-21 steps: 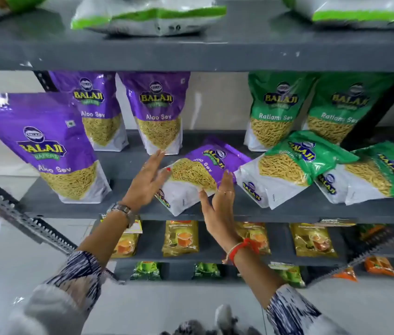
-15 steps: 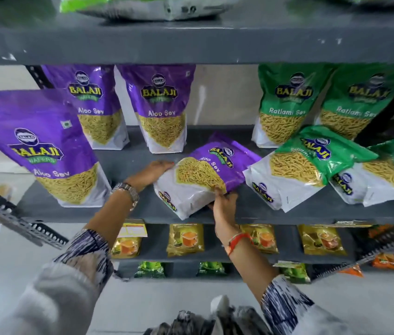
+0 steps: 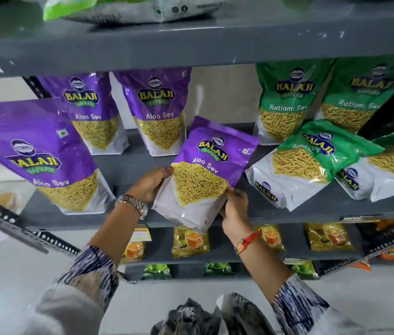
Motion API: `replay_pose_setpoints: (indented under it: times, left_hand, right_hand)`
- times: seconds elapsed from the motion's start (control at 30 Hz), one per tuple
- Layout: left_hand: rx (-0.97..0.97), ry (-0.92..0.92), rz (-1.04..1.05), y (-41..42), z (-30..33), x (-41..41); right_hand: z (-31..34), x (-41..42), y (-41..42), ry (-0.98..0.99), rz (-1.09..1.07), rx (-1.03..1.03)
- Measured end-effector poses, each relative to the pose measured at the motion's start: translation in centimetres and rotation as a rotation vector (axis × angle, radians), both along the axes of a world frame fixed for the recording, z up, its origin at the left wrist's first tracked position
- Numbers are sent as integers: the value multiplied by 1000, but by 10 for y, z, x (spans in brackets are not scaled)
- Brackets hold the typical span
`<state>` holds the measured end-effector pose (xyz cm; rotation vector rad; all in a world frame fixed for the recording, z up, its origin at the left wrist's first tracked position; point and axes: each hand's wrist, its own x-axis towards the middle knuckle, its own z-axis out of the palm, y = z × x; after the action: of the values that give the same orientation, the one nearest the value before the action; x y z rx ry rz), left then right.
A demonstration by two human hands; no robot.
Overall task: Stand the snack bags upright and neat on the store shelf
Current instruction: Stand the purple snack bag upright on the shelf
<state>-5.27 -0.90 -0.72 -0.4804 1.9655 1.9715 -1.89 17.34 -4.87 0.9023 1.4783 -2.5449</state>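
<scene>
A purple Aloo Sev bag (image 3: 212,163) is held nearly upright at the front of the grey shelf (image 3: 311,211), its base hanging past the edge. My left hand (image 3: 151,184) grips its lower left side; my right hand (image 3: 235,209) grips its lower right corner. Three more purple Aloo Sev bags stand upright: one front left (image 3: 36,153) and two at the back (image 3: 89,110) (image 3: 159,112). Two green Ratlami Sev bags stand at the back (image 3: 287,97) (image 3: 360,93). Two other green bags lie tipped over at the front right (image 3: 307,163) (image 3: 389,170).
The shelf above (image 3: 191,44) hangs low over the bags and carries white-and-green packets (image 3: 128,8). Lower shelves hold small yellow packets (image 3: 190,241) and green ones. A perforated metal upright (image 3: 10,223) slants at the left, another at the right (image 3: 384,238).
The purple bag lay flat; both hands closed on its lower end and tilted it up toward upright, drawing its base out over the shelf's front edge.
</scene>
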Motion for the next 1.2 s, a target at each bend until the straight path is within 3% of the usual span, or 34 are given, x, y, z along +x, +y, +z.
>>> replay_pose_setpoints:
  times: [0.17,0.33,0.63,0.87,1.2]
  left_hand:
    - [124,160,184,17,15,47]
    - [141,260,238,40,29,95]
    - [153,423,423,44,24,152]
    - [75,407,614,23,10,137]
    - [102,337,777,-28,7,73]
  right_hand:
    - [12,20,25,132,-4,135]
    - [37,50,50,276,49,259]
    - [54,90,58,450,177,262]
    - [53,67,24,498,206,262]
    - [49,4,-37,528,415,237]
